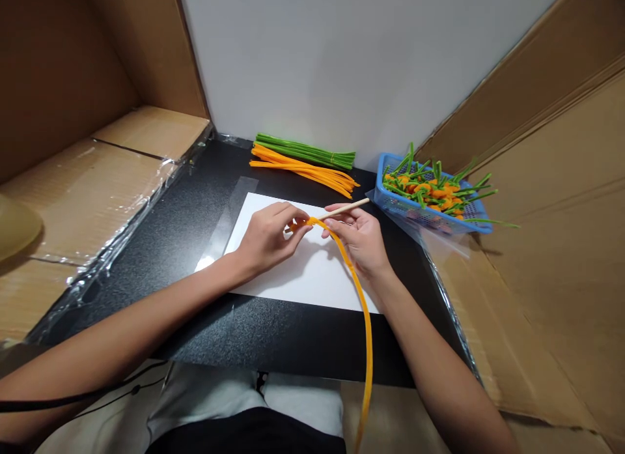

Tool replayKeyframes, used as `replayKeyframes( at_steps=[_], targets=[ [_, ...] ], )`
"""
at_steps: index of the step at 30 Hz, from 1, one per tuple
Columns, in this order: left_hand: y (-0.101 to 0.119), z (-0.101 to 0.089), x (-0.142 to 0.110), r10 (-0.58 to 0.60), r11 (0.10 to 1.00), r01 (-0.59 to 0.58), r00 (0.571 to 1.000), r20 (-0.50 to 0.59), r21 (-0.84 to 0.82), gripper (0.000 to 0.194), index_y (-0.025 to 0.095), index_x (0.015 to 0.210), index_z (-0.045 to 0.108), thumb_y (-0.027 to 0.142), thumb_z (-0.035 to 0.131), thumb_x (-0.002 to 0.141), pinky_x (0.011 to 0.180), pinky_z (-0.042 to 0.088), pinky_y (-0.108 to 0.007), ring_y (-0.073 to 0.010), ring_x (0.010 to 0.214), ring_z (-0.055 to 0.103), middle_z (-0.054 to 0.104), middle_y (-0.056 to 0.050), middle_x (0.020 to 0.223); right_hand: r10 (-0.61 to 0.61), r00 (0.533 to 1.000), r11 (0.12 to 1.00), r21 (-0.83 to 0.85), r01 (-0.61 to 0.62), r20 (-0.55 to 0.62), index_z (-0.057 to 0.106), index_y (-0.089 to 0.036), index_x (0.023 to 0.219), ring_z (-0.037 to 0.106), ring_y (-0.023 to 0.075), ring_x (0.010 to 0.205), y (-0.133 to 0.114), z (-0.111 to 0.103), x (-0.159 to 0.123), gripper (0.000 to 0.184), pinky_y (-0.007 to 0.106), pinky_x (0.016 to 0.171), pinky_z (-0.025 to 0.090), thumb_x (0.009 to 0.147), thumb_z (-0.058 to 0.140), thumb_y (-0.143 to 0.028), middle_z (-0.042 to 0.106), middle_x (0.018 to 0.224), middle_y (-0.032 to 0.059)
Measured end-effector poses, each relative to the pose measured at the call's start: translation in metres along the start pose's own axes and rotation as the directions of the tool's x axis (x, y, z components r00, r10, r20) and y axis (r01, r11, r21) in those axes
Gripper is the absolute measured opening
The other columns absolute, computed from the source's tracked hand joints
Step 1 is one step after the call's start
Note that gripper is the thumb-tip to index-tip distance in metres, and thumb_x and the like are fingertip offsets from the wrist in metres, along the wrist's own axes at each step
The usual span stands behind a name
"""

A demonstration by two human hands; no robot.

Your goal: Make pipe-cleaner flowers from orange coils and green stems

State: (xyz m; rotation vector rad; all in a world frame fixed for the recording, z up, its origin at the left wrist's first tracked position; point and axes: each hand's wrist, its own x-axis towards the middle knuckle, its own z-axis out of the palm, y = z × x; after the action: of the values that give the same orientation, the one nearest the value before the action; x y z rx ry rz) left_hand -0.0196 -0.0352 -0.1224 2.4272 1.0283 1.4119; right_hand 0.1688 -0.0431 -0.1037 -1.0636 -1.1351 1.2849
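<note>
An orange pipe cleaner (362,297) is coiled at one end around a thin wooden stick (347,207), and its long tail curves down past the table's front edge. My left hand (273,236) pinches the coiled end on the stick between thumb and fingertips. With thumb and fingers closed, my right hand (361,239) holds the stick, which slants up to the right, and the pipe cleaner passes by its thumb. Both hands are above a white sheet (297,284) on the black table.
Behind the sheet lie a bundle of green pipe cleaners (303,149) and one of orange pipe cleaners (303,170). A blue basket (390,203) at the right back is heaped with orange and green twisted pieces. Cardboard panels (561,167) and a white wall (317,63) enclose the table.
</note>
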Motion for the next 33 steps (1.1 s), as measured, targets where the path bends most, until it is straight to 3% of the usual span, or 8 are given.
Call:
replayKeyframes(
  at_steps=[3,6,14,20,25,28,30,33],
  targets=[
    [0.0009,-0.0024,0.0013,-0.001,0.999,0.002,1.000,-0.026,0.036,0.008,0.015,0.089,0.065,0.022,0.060,0.091,0.061,0.045,-0.025,-0.0134,0.067,0.058,0.068,-0.004,0.078,0.119,0.992,0.990,0.067,-0.121,0.035,0.069,-0.019,0.094,0.061,0.0096,0.057,0.0005,-0.0001,0.0000,0.039,0.024,0.059,0.050,0.062,0.089,-0.033,0.071,0.076,-0.0002],
    [-0.0006,-0.0046,0.0033,-0.005,0.996,0.009,0.999,-0.042,0.093,0.009,0.015,0.087,0.065,0.020,0.060,0.091,0.061,0.044,-0.026,-0.0133,0.066,0.057,0.068,-0.004,0.079,0.197,0.973,0.980,0.016,-0.200,0.122,0.072,-0.017,0.086,0.057,0.0090,0.056,0.0024,-0.0008,-0.0005,0.032,0.022,0.055,0.046,0.065,0.087,-0.037,0.071,0.072,0.0016],
    [0.0013,-0.0019,0.0029,-0.129,0.992,0.129,0.991,-0.023,0.008,0.013,0.017,0.085,0.064,0.028,0.062,0.092,0.062,0.042,-0.027,-0.0141,0.068,0.057,0.067,-0.002,0.076,0.020,0.999,0.992,-0.124,-0.014,0.048,0.072,-0.017,0.077,0.053,0.0089,0.053,0.0064,-0.0029,-0.0001,0.023,0.023,0.051,0.042,0.072,0.082,-0.037,0.069,0.066,0.0012],
    [0.0016,-0.0016,0.0009,-0.021,0.997,0.025,0.998,-0.059,0.067,0.012,0.016,0.084,0.063,0.026,0.060,0.092,0.067,0.044,-0.029,-0.0147,0.069,0.056,0.067,-0.003,0.075,-0.035,0.999,0.993,-0.115,0.036,0.013,0.071,-0.018,0.076,0.052,0.0092,0.052,0.0020,-0.0015,-0.0020,0.021,0.023,0.051,0.041,0.074,0.080,-0.037,0.068,0.066,0.0006],
    [0.0043,-0.0032,0.0015,-0.049,0.997,0.054,0.995,-0.090,0.057,0.013,0.017,0.086,0.063,0.026,0.058,0.093,0.065,0.043,-0.029,-0.0147,0.069,0.056,0.066,-0.003,0.076,0.009,0.997,0.987,-0.158,0.004,0.081,0.072,-0.017,0.077,0.054,0.0099,0.053,-0.0010,-0.0012,-0.0032,0.024,0.025,0.053,0.044,0.073,0.082,-0.039,0.069,0.066,0.0017],
    [0.0064,-0.0023,0.0022,-0.123,0.992,0.120,0.989,-0.085,-0.033,0.013,0.017,0.087,0.064,0.027,0.059,0.093,0.065,0.043,-0.028,-0.0145,0.071,0.057,0.067,-0.003,0.078,0.047,0.990,0.986,-0.166,-0.025,0.130,0.073,-0.017,0.078,0.056,0.0115,0.055,0.0003,-0.0014,-0.0025,0.027,0.025,0.053,0.046,0.070,0.084,-0.040,0.069,0.066,0.0026],
    [0.0065,-0.0012,0.0033,-0.237,0.961,0.229,0.971,-0.032,-0.154,0.014,0.017,0.086,0.066,0.029,0.061,0.091,0.064,0.043,-0.027,-0.0141,0.072,0.058,0.068,-0.003,0.080,0.066,0.985,0.988,-0.147,-0.042,0.162,0.074,-0.017,0.080,0.059,0.0134,0.059,0.0021,-0.0020,-0.0018,0.029,0.025,0.053,0.046,0.066,0.086,-0.040,0.070,0.068,0.0031],
    [0.0033,0.0006,0.0062,-0.436,0.808,0.452,0.890,0.133,-0.377,0.019,0.016,0.085,0.069,0.034,0.065,0.087,0.060,0.041,-0.026,-0.0131,0.068,0.058,0.070,-0.003,0.080,0.062,0.977,0.994,-0.101,-0.042,0.205,0.075,-0.020,0.094,0.062,0.0140,0.061,0.0048,-0.0030,-0.0016,0.031,0.025,0.053,0.046,0.069,0.085,-0.036,0.069,0.069,0.0009]
  ],
)
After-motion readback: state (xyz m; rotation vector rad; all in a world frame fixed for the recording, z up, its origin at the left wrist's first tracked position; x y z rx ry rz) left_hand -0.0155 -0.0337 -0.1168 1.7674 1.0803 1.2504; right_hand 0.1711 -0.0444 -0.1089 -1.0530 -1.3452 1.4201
